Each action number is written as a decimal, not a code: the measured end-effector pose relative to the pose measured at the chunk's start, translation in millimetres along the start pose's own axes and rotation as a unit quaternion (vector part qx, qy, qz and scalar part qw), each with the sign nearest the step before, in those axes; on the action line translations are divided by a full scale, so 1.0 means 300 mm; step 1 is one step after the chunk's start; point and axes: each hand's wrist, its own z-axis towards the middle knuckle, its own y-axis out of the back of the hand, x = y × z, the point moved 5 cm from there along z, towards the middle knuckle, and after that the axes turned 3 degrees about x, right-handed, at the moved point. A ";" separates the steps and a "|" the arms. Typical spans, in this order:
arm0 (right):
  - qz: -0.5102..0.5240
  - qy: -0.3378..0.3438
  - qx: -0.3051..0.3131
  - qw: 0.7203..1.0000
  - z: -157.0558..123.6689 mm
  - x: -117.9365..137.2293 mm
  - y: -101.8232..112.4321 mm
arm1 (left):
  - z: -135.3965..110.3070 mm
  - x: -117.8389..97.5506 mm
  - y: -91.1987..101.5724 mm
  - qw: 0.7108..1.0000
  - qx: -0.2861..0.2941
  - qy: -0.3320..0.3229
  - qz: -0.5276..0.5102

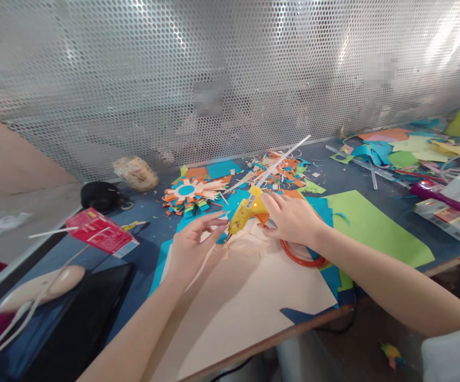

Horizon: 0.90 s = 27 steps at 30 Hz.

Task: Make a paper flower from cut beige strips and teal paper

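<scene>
My right hand [291, 217] is wrapped round a yellow hot glue gun [241, 215], its nozzle tilted down to the left. A long translucent glue stick [285, 161] rises from behind the gun. Close to the nozzle tip, my left hand [190, 244] has its thumb and fingers drawn together; whatever small piece they pinch is too unclear to name. Beneath both hands lies a large pale sheet [230, 313], with small pale paper pieces [249, 246] on it under the gun. An orange-red ring [303, 260] shows below my right wrist.
A layered paper flower [187, 190] and a heap of paper scraps [279, 170] lie behind my hands. Green paper [373, 228] is on the right. At left are a red drink carton [100, 232], a cream glue gun [50, 286] and a black flat object [82, 323]. Perforated metal [230, 53] closes the back.
</scene>
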 end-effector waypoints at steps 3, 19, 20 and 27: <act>-0.005 0.002 -0.001 1.000 -0.001 0.002 -0.001 | -0.002 0.006 -0.001 1.000 -0.004 -0.009 0.015; -0.011 0.019 0.000 1.000 -0.003 0.011 0.001 | -0.002 0.002 0.004 0.997 -0.014 -0.031 0.072; -0.011 0.019 0.002 1.000 -0.003 0.011 0.002 | -0.002 0.003 0.005 0.997 -0.016 -0.026 0.069; -0.007 0.022 0.010 1.000 -0.006 0.018 0.011 | 0.003 0.001 0.014 0.999 -0.043 0.006 -0.010</act>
